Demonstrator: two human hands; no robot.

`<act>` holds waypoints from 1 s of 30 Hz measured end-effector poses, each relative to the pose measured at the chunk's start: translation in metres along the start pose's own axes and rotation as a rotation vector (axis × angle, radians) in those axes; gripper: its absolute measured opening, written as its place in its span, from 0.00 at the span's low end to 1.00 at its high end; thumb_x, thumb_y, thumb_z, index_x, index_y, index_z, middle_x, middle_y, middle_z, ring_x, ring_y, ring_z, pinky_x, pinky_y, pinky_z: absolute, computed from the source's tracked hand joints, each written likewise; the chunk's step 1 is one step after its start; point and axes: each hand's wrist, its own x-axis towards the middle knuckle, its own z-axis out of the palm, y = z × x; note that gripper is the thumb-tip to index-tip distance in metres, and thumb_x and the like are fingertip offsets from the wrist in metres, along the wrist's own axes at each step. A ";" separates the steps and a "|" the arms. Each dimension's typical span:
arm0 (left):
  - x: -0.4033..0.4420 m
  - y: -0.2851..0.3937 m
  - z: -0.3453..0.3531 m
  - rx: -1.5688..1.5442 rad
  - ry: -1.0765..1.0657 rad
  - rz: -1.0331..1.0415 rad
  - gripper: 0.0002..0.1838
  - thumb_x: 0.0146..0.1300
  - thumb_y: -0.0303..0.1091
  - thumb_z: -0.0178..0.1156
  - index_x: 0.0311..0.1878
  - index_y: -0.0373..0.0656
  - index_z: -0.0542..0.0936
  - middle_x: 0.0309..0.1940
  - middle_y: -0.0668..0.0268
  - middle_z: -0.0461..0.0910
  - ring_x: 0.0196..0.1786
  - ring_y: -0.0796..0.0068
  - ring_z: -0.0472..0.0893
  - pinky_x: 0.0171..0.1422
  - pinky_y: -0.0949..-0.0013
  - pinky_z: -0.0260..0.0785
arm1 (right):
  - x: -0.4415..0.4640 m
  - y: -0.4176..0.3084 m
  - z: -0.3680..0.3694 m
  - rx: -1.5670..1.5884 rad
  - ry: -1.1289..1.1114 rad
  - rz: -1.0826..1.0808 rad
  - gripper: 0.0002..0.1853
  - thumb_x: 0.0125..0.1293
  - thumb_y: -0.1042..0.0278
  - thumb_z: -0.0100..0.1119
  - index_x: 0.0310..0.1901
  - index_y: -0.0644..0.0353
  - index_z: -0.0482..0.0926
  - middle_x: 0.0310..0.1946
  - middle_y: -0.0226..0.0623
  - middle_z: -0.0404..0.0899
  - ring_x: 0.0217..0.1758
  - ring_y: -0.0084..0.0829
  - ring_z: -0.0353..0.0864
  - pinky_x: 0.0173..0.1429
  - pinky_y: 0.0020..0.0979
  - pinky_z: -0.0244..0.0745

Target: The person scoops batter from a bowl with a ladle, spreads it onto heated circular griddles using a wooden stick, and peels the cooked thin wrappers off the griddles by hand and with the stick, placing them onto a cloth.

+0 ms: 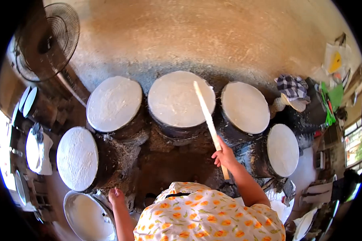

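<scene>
My right hand (225, 157) is closed around a long, flat wooden stick (210, 126). The stick's far end is over the right part of the middle round white surface (179, 98), which tops a dark, drum-like stand; I cannot tell whether it touches. My left hand (116, 196) is low on the left with its fingers curled in, and whatever it may hold is hidden. Just beside it stands a wide metal basin (70, 213) with whitish contents. The nearest drum top to that hand is another white disc (77, 160), with a rough, streaky surface.
More white-topped drums curve around me: one back left (114, 103), one back right (245, 107) and one at right (282, 150). A standing fan (48, 42) is at far left. Checked cloth (292, 86) lies at right, near green plastic (329, 102). A wall rises behind.
</scene>
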 end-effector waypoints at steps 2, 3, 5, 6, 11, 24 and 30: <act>-0.016 -0.036 0.048 0.123 -0.001 0.021 0.07 0.63 0.27 0.49 0.28 0.41 0.69 0.18 0.68 0.70 0.15 0.78 0.67 0.17 0.82 0.61 | -0.007 0.010 -0.035 0.065 0.043 0.049 0.41 0.60 0.83 0.41 0.73 0.37 0.47 0.25 0.41 0.79 0.16 0.26 0.76 0.18 0.28 0.74; -0.016 -0.053 0.064 0.138 -0.010 0.023 0.07 0.63 0.27 0.49 0.28 0.41 0.69 0.18 0.68 0.70 0.15 0.78 0.67 0.17 0.82 0.61 | -0.011 0.015 -0.050 0.104 0.039 0.054 0.41 0.60 0.83 0.41 0.73 0.38 0.47 0.25 0.41 0.78 0.16 0.26 0.76 0.19 0.28 0.74; -0.015 -0.085 0.092 0.291 -0.274 -0.039 0.06 0.63 0.27 0.53 0.30 0.41 0.71 0.21 0.67 0.73 0.19 0.78 0.70 0.20 0.80 0.63 | -0.020 0.026 -0.069 0.156 0.038 0.060 0.41 0.60 0.83 0.41 0.74 0.39 0.47 0.25 0.41 0.78 0.16 0.26 0.76 0.19 0.28 0.74; -0.027 -0.104 0.112 0.345 -0.313 -0.013 0.04 0.63 0.27 0.55 0.32 0.41 0.72 0.23 0.67 0.73 0.22 0.77 0.72 0.22 0.79 0.65 | -0.024 0.032 -0.077 0.160 0.033 0.073 0.41 0.60 0.83 0.41 0.74 0.39 0.47 0.25 0.42 0.78 0.17 0.27 0.76 0.19 0.29 0.74; -0.113 -0.200 0.210 0.718 -0.558 0.159 0.07 0.62 0.28 0.58 0.42 0.39 0.78 0.27 0.65 0.76 0.26 0.74 0.75 0.26 0.74 0.68 | -0.043 0.059 -0.099 0.204 -0.115 0.171 0.41 0.60 0.80 0.44 0.73 0.38 0.48 0.25 0.39 0.78 0.19 0.26 0.76 0.22 0.29 0.74; -0.132 -0.363 0.301 1.907 -0.863 1.736 0.19 0.47 0.29 0.64 0.45 0.35 0.78 0.53 0.57 0.71 0.60 0.54 0.67 0.63 0.55 0.59 | -0.088 0.094 -0.107 -0.126 -0.177 0.093 0.33 0.64 0.76 0.46 0.69 0.32 0.62 0.20 0.30 0.74 0.20 0.21 0.72 0.27 0.25 0.72; -0.091 -0.335 0.345 1.529 -1.163 1.761 0.05 0.52 0.25 0.56 0.32 0.36 0.78 0.42 0.56 0.78 0.48 0.54 0.76 0.52 0.55 0.67 | -0.107 0.117 -0.096 -0.148 0.045 0.000 0.34 0.58 0.77 0.51 0.67 0.38 0.66 0.26 0.39 0.78 0.24 0.30 0.76 0.35 0.30 0.74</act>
